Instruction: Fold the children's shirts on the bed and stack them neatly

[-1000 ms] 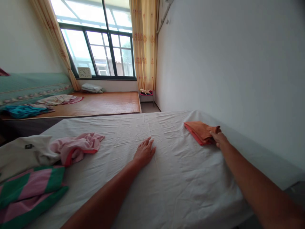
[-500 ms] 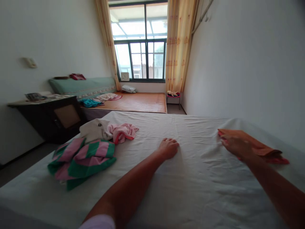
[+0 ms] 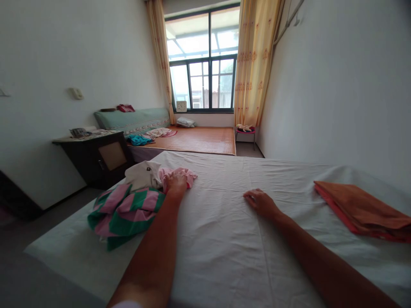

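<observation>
Pink cloth (image 3: 192, 177), soft and crumpled, lies under the person's left hand (image 3: 176, 183) in the head view, toward the left part of a white sheet (image 3: 218, 252). The fingers reach over the fabric, but from here they are small and partly hidden by the back of the hand, so I can't tell whether they are pinching it. Just beside it sits a cream garment (image 3: 141, 176) with a small dark label, and nearer the person a green-and-pink striped garment (image 3: 128, 218) is heaped in loose folds, close to the left forearm.

The right hand (image 3: 262, 204) is at the middle of the sheet, its fingers loosely bent and free of any cloth. Well to its right, near the wall, an orange cloth (image 3: 362, 207) lies folded flat with a red layer showing along its edge.

Beyond the sheet's far edge stands a bed (image 3: 205, 139) with a brown mat, a dark cabinet (image 3: 111, 158) to its left and a bright window (image 3: 205, 47) behind it.
</observation>
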A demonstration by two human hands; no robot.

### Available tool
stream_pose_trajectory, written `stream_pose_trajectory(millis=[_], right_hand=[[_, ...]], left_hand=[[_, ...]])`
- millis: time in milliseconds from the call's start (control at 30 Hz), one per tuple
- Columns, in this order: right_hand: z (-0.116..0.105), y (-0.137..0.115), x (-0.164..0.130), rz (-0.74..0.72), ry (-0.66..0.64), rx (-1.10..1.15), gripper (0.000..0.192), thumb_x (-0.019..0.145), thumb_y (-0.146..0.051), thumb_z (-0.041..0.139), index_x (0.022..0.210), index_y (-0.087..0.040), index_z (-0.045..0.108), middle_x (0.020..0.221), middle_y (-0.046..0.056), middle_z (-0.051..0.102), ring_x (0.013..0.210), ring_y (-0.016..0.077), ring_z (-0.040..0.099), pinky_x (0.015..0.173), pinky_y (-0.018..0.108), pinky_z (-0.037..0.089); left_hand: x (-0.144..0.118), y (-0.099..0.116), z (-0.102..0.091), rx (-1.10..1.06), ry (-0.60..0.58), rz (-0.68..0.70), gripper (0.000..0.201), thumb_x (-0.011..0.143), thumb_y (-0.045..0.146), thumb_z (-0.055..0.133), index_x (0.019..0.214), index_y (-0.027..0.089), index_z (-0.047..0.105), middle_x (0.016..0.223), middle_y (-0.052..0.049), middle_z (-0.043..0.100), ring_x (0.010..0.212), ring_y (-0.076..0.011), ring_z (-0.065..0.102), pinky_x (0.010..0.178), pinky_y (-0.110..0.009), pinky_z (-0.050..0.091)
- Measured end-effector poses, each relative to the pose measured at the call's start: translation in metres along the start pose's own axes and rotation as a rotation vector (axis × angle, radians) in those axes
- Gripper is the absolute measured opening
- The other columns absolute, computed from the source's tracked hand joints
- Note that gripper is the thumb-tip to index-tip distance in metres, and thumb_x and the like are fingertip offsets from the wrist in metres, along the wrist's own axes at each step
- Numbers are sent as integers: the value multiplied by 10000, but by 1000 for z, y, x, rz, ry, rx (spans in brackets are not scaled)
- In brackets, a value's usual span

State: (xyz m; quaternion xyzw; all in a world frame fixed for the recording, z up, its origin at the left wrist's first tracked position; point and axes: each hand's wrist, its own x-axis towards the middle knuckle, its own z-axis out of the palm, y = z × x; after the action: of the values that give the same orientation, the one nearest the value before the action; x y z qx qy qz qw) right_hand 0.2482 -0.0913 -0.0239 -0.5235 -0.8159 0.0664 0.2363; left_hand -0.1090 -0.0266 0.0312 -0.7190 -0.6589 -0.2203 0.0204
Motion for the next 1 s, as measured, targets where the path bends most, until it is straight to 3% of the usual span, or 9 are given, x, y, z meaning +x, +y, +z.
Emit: stream_pose_trajectory(millis=[67, 167, 333, 400, 467, 567, 667, 867, 1000], right_hand=[[3, 6, -4, -8, 41, 82, 242, 861, -248, 465, 961, -232, 685, 1001, 50, 705, 1010, 216, 582, 918, 354, 426], [-1, 19, -10, 87, 82, 249, 226, 839, -273, 491, 958, -246, 682, 997, 35, 707, 940, 210, 623, 878, 353, 460], [-17, 44, -11, 292, 200, 606, 225, 794, -352, 551, 942, -216, 654, 959, 40, 705, 836, 189, 650, 799, 329, 498], [-25, 51, -12, 372, 234, 734, 267, 782, -408, 569, 938, -202, 637, 928, 48, 704, 777, 178, 645, 726, 311, 507], [-33, 56, -15, 460, 227, 812, 336, 784, -486, 563, 933, -192, 628, 896, 55, 703, 722, 163, 629, 631, 279, 492], [-45, 59, -20, 519, 174, 800, 426, 789, -582, 533, 894, -181, 634, 854, 51, 692, 672, 135, 594, 564, 238, 443], [-59, 56, -25, 438, 64, 774, 441, 780, -595, 550, 859, -171, 643, 810, 33, 667, 651, 117, 557, 558, 221, 412], [-89, 35, -34, 9, -537, 594, 435, 628, -429, 756, 1001, -213, 703, 1005, 25, 672, 925, 205, 589, 817, 274, 436], [-87, 24, -36, -130, -532, 439, 292, 642, -354, 740, 903, -224, 726, 1007, 35, 663, 957, 214, 571, 847, 286, 433]], left_hand=[[3, 13, 4, 32, -33, -27, 262, 880, 243, 454, 992, 130, 662, 1004, -181, 666, 1041, -347, 563, 921, -589, 335], [-5, 64, 16, 25, -142, 69, 245, 887, 314, 480, 1020, 202, 652, 990, -109, 689, 938, -263, 628, 853, -394, 444], [-63, 180, 35, -390, -302, 620, 304, 940, 385, 393, 1096, 255, 619, 1084, -31, 676, 963, -185, 623, 845, -273, 458], [-82, 210, 37, -536, -388, 761, 333, 951, 347, 370, 1176, 239, 590, 1085, -36, 681, 954, -174, 631, 855, -265, 464], [-87, 221, 36, -629, -426, 828, 351, 940, 312, 391, 1225, 224, 576, 1136, -45, 669, 1002, -174, 623, 890, -263, 461], [-62, 202, 33, -634, -367, 730, 324, 901, 235, 430, 1143, 210, 644, 1169, -38, 661, 1038, -171, 611, 921, -256, 455], [-24, 152, 29, -433, -321, 537, 320, 832, 174, 472, 1069, 201, 685, 1095, -36, 692, 999, -183, 621, 912, -270, 459], [2, 60, 17, -405, -636, 510, 431, 733, 375, 646, 1149, 263, 647, 1215, -3, 635, 1099, -200, 564, 966, -276, 407], [1, 47, 20, -489, -651, 519, 529, 586, 318, 752, 1104, 258, 663, 1231, -12, 623, 1155, -226, 522, 1020, -311, 355]])
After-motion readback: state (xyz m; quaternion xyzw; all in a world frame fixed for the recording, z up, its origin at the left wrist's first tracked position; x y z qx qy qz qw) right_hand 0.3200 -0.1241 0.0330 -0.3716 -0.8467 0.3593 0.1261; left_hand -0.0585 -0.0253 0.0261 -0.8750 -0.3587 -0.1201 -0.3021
